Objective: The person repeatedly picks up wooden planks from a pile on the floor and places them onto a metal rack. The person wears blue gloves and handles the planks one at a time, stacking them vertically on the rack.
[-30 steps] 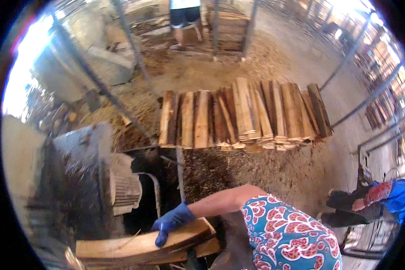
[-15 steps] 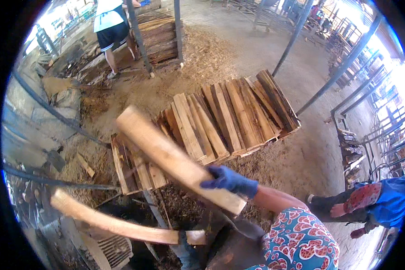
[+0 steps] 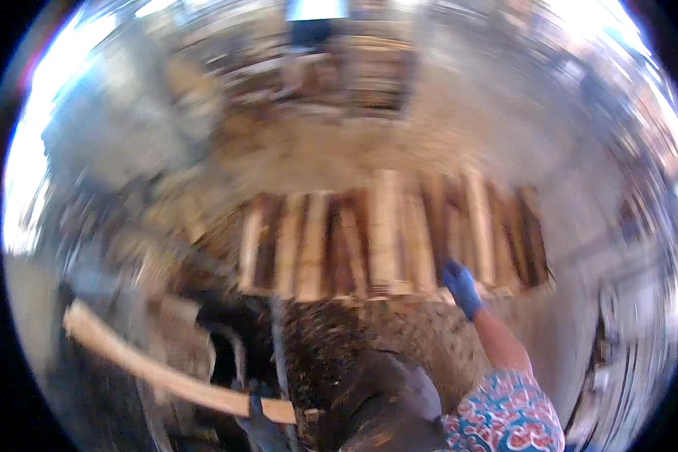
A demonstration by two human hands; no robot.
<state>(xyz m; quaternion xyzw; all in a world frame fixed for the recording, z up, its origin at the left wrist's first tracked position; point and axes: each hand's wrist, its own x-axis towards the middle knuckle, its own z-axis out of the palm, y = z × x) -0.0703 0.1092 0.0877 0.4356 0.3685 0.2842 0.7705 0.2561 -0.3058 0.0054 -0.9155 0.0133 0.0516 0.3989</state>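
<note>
A long, pale wooden plank (image 3: 169, 380) extends toward the left from my left hand (image 3: 256, 414), whose dark glove is wrapped around it near its right end. My right hand (image 3: 462, 288), in a blue glove, is at the front edge of a row of stacked planks (image 3: 384, 233), close to their near ends. Motion blur smears its fingers, so whether they grip a plank does not show. The stacked planks lie side by side, with light faces and darker bark-brown strips among them.
Beyond the row stands another wood stack (image 3: 379, 71), with a blurred person (image 3: 313, 34) beside it. A post (image 3: 279, 339) rises near my left hand. Dark debris (image 3: 316, 331) covers the ground before the row. Blurred racks stand at the right.
The plank my right hand held across the row is no longer seen raised in it, and that hand has moved right and up to the row's edge. The view has turned; my left hand keeps its plank.
</note>
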